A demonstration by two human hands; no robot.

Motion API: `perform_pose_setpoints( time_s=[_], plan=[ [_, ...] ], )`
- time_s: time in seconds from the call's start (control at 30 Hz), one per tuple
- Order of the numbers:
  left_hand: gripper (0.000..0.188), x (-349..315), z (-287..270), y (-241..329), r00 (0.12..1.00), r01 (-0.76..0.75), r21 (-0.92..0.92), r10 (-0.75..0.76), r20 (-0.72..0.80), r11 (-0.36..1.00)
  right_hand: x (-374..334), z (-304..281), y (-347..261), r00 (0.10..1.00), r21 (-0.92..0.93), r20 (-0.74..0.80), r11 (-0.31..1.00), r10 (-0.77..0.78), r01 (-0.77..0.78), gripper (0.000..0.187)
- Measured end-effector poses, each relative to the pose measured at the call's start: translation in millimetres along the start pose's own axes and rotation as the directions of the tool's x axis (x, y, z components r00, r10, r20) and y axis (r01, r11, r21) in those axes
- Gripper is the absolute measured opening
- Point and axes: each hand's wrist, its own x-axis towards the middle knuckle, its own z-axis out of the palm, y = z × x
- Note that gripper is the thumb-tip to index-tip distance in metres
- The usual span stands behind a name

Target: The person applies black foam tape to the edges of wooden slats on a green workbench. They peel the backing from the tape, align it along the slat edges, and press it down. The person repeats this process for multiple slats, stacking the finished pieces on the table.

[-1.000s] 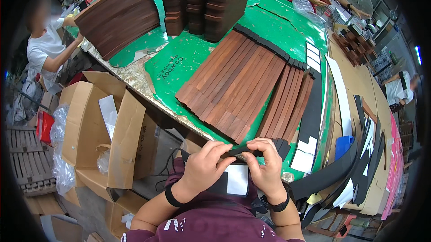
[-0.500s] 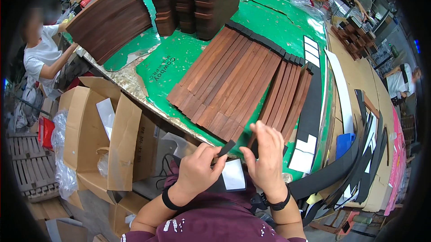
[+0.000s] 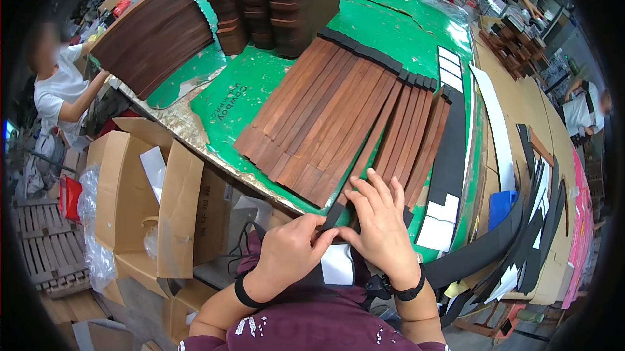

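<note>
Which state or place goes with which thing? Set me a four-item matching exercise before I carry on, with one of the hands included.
Things
1. Left hand
2. Wooden slats
3. Cardboard box
4. Blue piece

States or places
A. Flaps open, at the left of the view
B. On the tan surface at the right
C. Pinching a small black strip
D. Side by side on the green surface, black at their far ends

Pairs: 1-C, 2-D, 3-A, 4-B
</note>
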Motion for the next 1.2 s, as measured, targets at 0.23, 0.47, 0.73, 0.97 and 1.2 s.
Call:
perform_pose_setpoints(
  time_s=[0.23, 0.47, 0.73, 0.97, 1.2],
  plan=[
    [0.027, 7, 14, 3, 0.999, -0.041, 0.203, 0.043, -0.005, 0.978, -8, 1, 4, 0.999, 0.07, -0.023, 0.997, 0.025, -0.023, 0.102],
    [0.028, 12, 12, 13, 0.997, -0.026, 0.295, 0.006, 0.071, 0.955, -10, 3, 6, 0.999, 0.082, -0.019, 0.996, 0.039, -0.038, 0.102],
    [0.026, 15, 13, 20, 0.997, -0.02, 0.342, -0.008, 0.081, 0.94, -12, 6, 9, 0.999, 0.091, -0.048, 0.996, 0.005, -0.001, 0.102],
    [0.025, 14, 12, 19, 0.992, -0.002, 0.313, -0.037, 0.118, 0.95, -12, 7, 10, 0.998, 0.104, -0.067, 0.994, -0.007, 0.014, 0.102],
    [0.025, 12, 13, 17, 0.994, 0.008, 0.272, -0.037, 0.103, 0.962, -12, 7, 10, 0.996, 0.133, -0.086, 0.991, 0.0, 0.011, 0.102]
  ],
)
